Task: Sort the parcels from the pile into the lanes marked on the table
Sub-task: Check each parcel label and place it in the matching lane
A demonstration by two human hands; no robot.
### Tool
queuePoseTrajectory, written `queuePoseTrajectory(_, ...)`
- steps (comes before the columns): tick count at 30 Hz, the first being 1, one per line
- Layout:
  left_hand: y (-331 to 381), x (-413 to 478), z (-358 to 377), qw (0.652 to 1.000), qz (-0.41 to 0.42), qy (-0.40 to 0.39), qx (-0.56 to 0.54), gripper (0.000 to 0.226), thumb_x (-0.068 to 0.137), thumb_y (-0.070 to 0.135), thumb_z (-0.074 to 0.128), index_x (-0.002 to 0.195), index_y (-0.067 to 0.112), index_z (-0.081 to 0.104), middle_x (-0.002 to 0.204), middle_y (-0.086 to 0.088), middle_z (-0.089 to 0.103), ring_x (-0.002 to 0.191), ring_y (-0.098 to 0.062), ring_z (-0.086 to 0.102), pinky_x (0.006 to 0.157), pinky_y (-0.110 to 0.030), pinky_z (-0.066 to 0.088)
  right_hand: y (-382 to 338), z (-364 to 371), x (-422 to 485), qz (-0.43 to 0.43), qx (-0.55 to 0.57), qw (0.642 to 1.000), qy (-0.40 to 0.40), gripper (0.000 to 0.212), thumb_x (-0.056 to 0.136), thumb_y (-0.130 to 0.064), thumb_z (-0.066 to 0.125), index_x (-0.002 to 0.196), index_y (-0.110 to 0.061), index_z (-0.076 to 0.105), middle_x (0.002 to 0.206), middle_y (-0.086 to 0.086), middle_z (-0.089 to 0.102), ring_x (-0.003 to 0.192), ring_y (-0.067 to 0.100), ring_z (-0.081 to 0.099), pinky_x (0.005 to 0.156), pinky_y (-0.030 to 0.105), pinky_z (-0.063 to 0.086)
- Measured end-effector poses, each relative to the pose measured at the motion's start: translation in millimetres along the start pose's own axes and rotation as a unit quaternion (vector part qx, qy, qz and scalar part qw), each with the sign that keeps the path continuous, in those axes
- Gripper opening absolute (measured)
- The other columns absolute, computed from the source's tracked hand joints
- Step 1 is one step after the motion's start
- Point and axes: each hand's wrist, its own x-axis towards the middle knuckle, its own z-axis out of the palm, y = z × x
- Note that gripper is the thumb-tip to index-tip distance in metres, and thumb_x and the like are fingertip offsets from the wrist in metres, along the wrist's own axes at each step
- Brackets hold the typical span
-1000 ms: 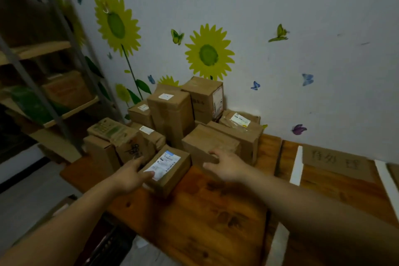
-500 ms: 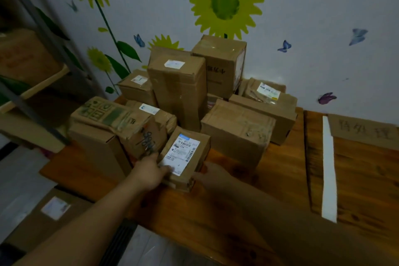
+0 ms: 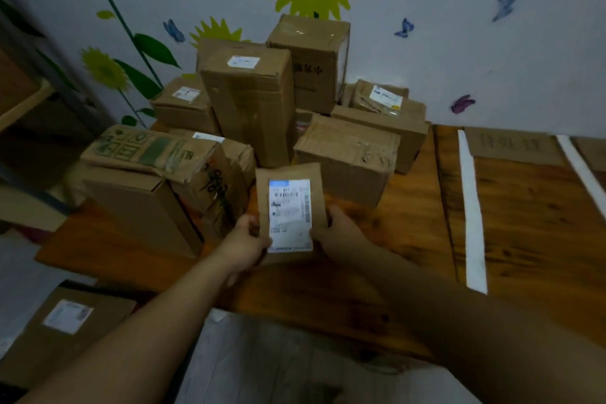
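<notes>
Parcel [image 3: 288, 174] is gripped upright by left hand [image 3: 244, 244] and right hand [image 3: 337, 233], just before the pile [image 3: 252, 108], near the table's [image 3: 410, 239] front edge. Its barcode label [image 3: 290, 216] is too blurred to be read. Bare wood is seen rightward to the white lane strip [image 3: 472, 207].

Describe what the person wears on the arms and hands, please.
Nothing worn shows in the picture. The left hand and the right hand have no gloves, and no rings can be seen on the fingers, though the dim, slightly blurred view could hide a thin one. The left arm and the right arm are bare to the frame's edge: no sleeves, watch or bracelet.
</notes>
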Motion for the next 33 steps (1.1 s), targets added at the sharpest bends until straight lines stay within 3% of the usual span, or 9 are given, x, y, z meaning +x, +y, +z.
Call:
queuePoseTrajectory(3, 14, -26, -10, 0.991, 0.1, 0.023, -0.082, 0.036, 0.089, 0.002, 0.058, 0.117, 0.017, 0.041, 0.115, -0.003, 0.056, 0.102, -0.019, 0.054, 0.073, -0.026, 0.047, -21, -16, -40, -0.048, 0.052, 0.996, 0.05, 0.065, 0.091, -0.011, 0.062, 0.147, -0.023, 0.032, 0.136, 0.001, 0.052, 0.109, 0.014, 0.057, 0.073, 0.019, 0.051)
queuePoseTrajectory(7, 55, -84, -31, 0.965, 0.226, 0.035, -0.128, 0.039, 0.09, 0.002, 0.058, 0.117, 0.023, 0.04, 0.1, 0.011, 0.054, 0.09, -0.009, 0.057, 0.07, -0.017, 0.052, -59, -33, -104, -0.151, 0.079, 0.975, 0.141, 0.068, 0.089, -0.012, 0.066, 0.146, -0.028, 0.032, 0.132, -0.004, 0.056, 0.113, 0.012, 0.058, 0.093, 0.035, 0.053)
queuePoseTrajectory(12, 100, -151, -49, 0.923, 0.354, 0.033, -0.144, 0.047, 0.087, -0.006, 0.056, 0.129, 0.01, 0.039, 0.106, 0.007, 0.048, 0.068, 0.002, 0.051, 0.052, -0.004, 0.042, -97, -56, -182, -0.25, 0.099, 0.94, 0.21, 0.062, 0.09, -0.009, 0.063, 0.142, -0.029, 0.035, 0.12, -0.01, 0.057, 0.09, -0.003, 0.056, 0.083, 0.026, 0.056)
queuePoseTrajectory(18, 134, -212, -27, 0.894, 0.425, 0.008, -0.142, 0.048, 0.086, -0.008, 0.056, 0.126, 0.012, 0.04, 0.113, 0.001, 0.045, 0.077, -0.005, 0.053, 0.053, -0.003, 0.043, -97, -93, -255, -0.289, 0.088, 0.91, 0.283, 0.06, 0.091, -0.01, 0.063, 0.139, -0.032, 0.036, 0.112, -0.022, 0.05, 0.087, -0.006, 0.053, 0.072, 0.02, 0.057)
queuePoseTrajectory(21, 153, -235, 3, 0.882, 0.448, -0.018, -0.145, 0.046, 0.086, -0.009, 0.055, 0.121, 0.016, 0.039, 0.105, 0.006, 0.045, 0.078, 0.001, 0.05, 0.053, -0.002, 0.041, -82, -123, -288, -0.291, 0.08, 0.898, 0.319, 0.059, 0.09, -0.012, 0.064, 0.138, -0.032, 0.036, 0.124, -0.016, 0.048, 0.108, 0.003, 0.052, 0.085, 0.031, 0.057)
queuePoseTrajectory(23, 165, -250, 31, 0.877, 0.458, -0.044, -0.136, 0.043, 0.086, -0.008, 0.055, 0.115, 0.019, 0.039, 0.1, 0.01, 0.046, 0.086, -0.001, 0.053, 0.061, -0.007, 0.045, -64, -147, -311, -0.287, 0.08, 0.891, 0.342, 0.058, 0.091, -0.012, 0.063, 0.139, -0.031, 0.037, 0.125, -0.013, 0.05, 0.105, 0.003, 0.053, 0.078, 0.021, 0.056)
queuePoseTrajectory(25, 178, -265, 68, 0.874, 0.464, -0.076, -0.126, 0.043, 0.085, -0.006, 0.057, 0.114, 0.021, 0.039, 0.111, 0.002, 0.05, 0.101, -0.016, 0.056, 0.071, -0.02, 0.049, -39, -175, -337, -0.279, 0.081, 0.885, 0.362, 0.058, 0.091, -0.012, 0.063, 0.139, -0.03, 0.037, 0.128, -0.01, 0.051, 0.108, 0.006, 0.052, 0.075, 0.019, 0.054)
queuePoseTrajectory(28, 194, -297, 137, 0.869, 0.467, -0.127, -0.105, 0.045, 0.087, 0.0, 0.059, 0.117, 0.026, 0.039, 0.126, -0.002, 0.048, 0.112, -0.021, 0.055, 0.063, -0.016, 0.052, 8, -224, -380, -0.247, 0.098, 0.879, 0.397, 0.058, 0.092, -0.011, 0.062, 0.14, -0.031, 0.037, 0.128, -0.011, 0.051, 0.114, 0.013, 0.055, 0.08, 0.03, 0.059)
queuePoseTrajectory(33, 216, -370, 272, 0.857, 0.458, -0.225, -0.079, 0.049, 0.089, 0.005, 0.058, 0.124, 0.032, 0.036, 0.135, 0.001, 0.043, 0.115, -0.02, 0.054, 0.076, -0.032, 0.058, 100, -307, -462, -0.193, 0.094, 0.859, 0.465, 0.057, 0.092, -0.012, 0.061, 0.141, -0.029, 0.037, 0.125, -0.011, 0.052, 0.102, 0.003, 0.052, 0.066, 0.012, 0.049)
